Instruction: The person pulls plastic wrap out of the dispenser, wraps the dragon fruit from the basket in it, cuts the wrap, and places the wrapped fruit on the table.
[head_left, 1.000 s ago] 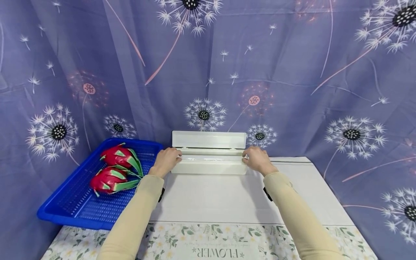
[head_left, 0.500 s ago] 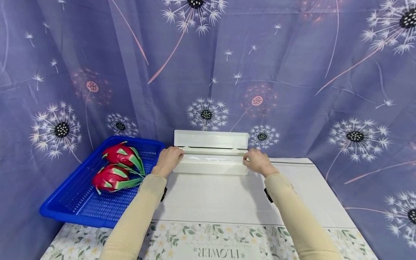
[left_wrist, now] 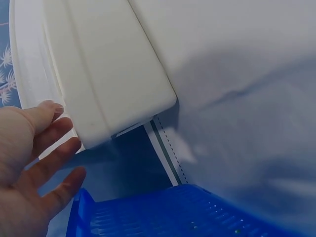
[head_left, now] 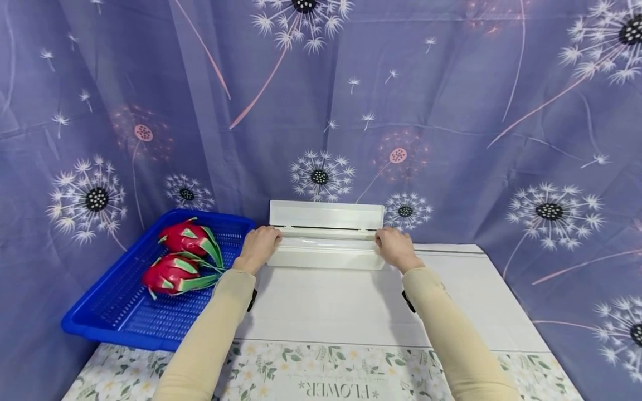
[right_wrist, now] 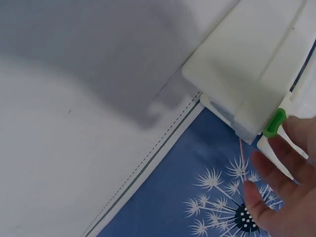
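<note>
A long white box (head_left: 326,257), which looks like a plastic wrap dispenser, lies at the back of the table with its lid (head_left: 326,214) raised. Along its top front runs a glossy strip (head_left: 328,243), clear or white. My left hand (head_left: 259,245) pinches the left end of this strip with thumb and forefinger, the other fingers loosely spread. At the opposite end, my right hand (head_left: 396,245) pinches the strip beside a small green piece (right_wrist: 275,122). The thumb sits close against the green piece in the right wrist view. Fingertips partly hide both ends of the strip.
A blue plastic basket (head_left: 120,334) stands left of the box, close to the left forearm. Inside lie two red dragon fruits (head_left: 188,239) with green leaves. A white cloth with a flowered border (head_left: 331,367) covers the table. Purple curtain (head_left: 321,111) hangs behind.
The right hand has shifted slightly inward and its fingers are closer at the box's end. The left hand and box stay nearly in place. The head view turned slightly left.
</note>
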The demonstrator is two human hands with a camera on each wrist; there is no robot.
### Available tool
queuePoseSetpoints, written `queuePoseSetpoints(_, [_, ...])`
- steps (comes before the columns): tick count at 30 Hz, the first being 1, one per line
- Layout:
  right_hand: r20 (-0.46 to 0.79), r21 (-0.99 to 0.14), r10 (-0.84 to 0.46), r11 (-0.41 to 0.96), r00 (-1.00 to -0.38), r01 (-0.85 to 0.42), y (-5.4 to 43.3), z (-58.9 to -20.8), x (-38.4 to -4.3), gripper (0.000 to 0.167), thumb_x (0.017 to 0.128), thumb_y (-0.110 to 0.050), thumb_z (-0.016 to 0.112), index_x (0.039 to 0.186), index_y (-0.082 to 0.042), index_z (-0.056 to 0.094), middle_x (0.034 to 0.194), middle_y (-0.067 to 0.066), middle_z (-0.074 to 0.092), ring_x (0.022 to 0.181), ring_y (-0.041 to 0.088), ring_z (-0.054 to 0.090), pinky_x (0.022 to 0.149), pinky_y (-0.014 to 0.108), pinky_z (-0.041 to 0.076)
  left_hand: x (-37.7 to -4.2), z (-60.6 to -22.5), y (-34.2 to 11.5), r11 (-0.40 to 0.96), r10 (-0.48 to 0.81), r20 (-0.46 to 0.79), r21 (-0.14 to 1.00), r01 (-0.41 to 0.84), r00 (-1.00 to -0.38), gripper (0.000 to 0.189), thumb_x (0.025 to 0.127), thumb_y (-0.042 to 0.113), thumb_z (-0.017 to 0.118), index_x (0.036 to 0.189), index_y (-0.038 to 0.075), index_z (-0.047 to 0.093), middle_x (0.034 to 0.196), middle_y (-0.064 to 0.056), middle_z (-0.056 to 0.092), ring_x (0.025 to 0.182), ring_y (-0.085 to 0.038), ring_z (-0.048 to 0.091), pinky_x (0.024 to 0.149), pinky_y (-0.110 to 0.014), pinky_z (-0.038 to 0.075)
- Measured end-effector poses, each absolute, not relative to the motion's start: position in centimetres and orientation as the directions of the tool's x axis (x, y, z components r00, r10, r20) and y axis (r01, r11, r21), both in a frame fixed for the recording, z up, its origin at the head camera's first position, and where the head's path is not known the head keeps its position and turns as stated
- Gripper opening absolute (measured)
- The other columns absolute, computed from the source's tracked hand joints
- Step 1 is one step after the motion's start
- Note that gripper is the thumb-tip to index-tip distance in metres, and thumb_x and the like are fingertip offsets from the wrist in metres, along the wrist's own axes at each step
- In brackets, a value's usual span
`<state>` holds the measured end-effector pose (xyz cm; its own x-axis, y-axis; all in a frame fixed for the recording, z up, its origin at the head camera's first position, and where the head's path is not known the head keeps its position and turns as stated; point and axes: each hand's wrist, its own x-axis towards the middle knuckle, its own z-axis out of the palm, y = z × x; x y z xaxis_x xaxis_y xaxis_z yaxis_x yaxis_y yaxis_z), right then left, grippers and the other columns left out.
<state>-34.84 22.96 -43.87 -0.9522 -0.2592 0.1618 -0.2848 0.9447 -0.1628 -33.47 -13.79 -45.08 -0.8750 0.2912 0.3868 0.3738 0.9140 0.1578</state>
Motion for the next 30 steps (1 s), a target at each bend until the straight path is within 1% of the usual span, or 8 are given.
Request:
queuePoseSetpoints(3, [0.21,-0.139,-0.25,0.949,-0.945,-0.282,22.9,-43.6,-34.8,0.01,0.096,-0.01,0.056,0.09,-0.012,0.063,0.095,0.007,0.061,0.098,0.032,0.058,0.09,0.061,0.041,-33.5,-44.9,-14.0,0.906,0.299,0.406,0.164,0.39,-0.864,0.009,0.093,0.013,0.067,0.092,0.011,0.075,0.091,-0.005,0.071,0.084,-0.026,0.065,0.072,-0.045,0.051])
queuePoseSetpoints(7, [0.254,-0.093,-0.289,0.943,-0.923,-0.321,22.5,-43.1,-34.9,0.007,0.095,-0.008,0.058,0.092,-0.01,0.064,0.1,0.009,0.063,0.104,0.033,0.057,0.097,0.066,0.035,-33.4,-44.9,-14.4,0.9,0.289,0.437,0.179,0.398,-0.852,0.007,0.092,0.012,0.069,0.088,0.011,0.074,0.085,-0.004,0.069,0.079,-0.026,0.065,0.068,-0.045,0.052])
queuePoseSetpoints(9, [0.259,-0.063,-0.304,0.942,-0.917,-0.33,22.4,-42.9,-34.9,0.006,0.094,-0.008,0.059,0.092,-0.01,0.065,0.099,0.008,0.064,0.104,0.033,0.057,0.096,0.065,0.035,-33.4,-44.9,-14.5,0.897,0.291,0.449,0.179,0.404,-0.845,0.007,0.092,0.012,0.069,0.087,0.01,0.073,0.083,-0.004,0.067,0.076,-0.026,0.065,0.066,-0.044,0.052])
queuePoseSetpoints(13, [0.254,-0.032,-0.297,0.948,-0.92,-0.315,22.3,-42.6,-34.9,0.006,0.095,-0.009,0.059,0.093,-0.011,0.065,0.098,0.007,0.064,0.103,0.031,0.057,0.095,0.061,0.037,-33.4,-44.7,-14.6,0.89,0.302,0.456,0.181,0.42,-0.837,0.008,0.093,0.013,0.067,0.089,0.01,0.074,0.084,-0.004,0.067,0.076,-0.026,0.065,0.067,-0.045,0.052])
queuePoseSetpoints(17, [0.266,-0.03,-0.293,0.95,-0.918,-0.312,22.3,-42.3,-35.1,0.006,0.096,-0.011,0.058,0.093,-0.011,0.064,0.098,0.006,0.064,0.1,0.029,0.057,0.094,0.059,0.037,-33.3,-44.1,-14.6,0.889,0.297,0.452,0.191,0.416,-0.841,0.01,0.094,0.013,0.066,0.092,0.009,0.075,0.086,-0.006,0.067,0.076,-0.026,0.065,0.068,-0.044,0.053])
queuePoseSetpoints(24, [0.271,-0.039,-0.289,0.95,-0.918,-0.311,22.5,-41.4,-35.0,0.006,0.092,-0.007,0.06,0.093,-0.011,0.064,0.095,0.006,0.062,0.1,0.031,0.056,0.102,0.066,0.03,-33.2,-43.4,-14.5,0.884,0.298,0.46,0.197,0.423,-0.836,0.013,0.096,0.01,0.063,0.09,0.008,0.073,0.083,-0.005,0.065,0.074,-0.026,0.064,0.066,-0.044,0.052])
queuePoseSetpoints(27, [0.274,-0.053,-0.283,0.95,-0.919,-0.308,22.7,-41.2,-35.0,0.007,0.094,-0.009,0.059,0.095,-0.011,0.065,0.095,0.006,0.061,0.098,0.03,0.055,0.1,0.063,0.032,-33.2,-43.1,-14.5,0.884,0.282,0.456,0.219,0.414,-0.844,0.013,0.097,0.01,0.062,0.093,0.008,0.074,0.087,-0.006,0.067,0.075,-0.026,0.064,0.066,-0.044,0.052])
queuePoseSetpoints(30, [0.275,-0.063,-0.283,0.948,-0.919,-0.311,22.7,-41.0,-34.9,0.007,0.094,-0.008,0.059,0.095,-0.011,0.065,0.097,0.006,0.062,0.099,0.029,0.055,0.098,0.064,0.033,-33.1,-42.9,-14.7,0.887,0.27,0.453,0.226,0.402,-0.85,0.013,0.097,0.012,0.062,0.097,0.008,0.074,0.091,-0.007,0.068,0.077,-0.026,0.065,0.067,-0.043,0.053])
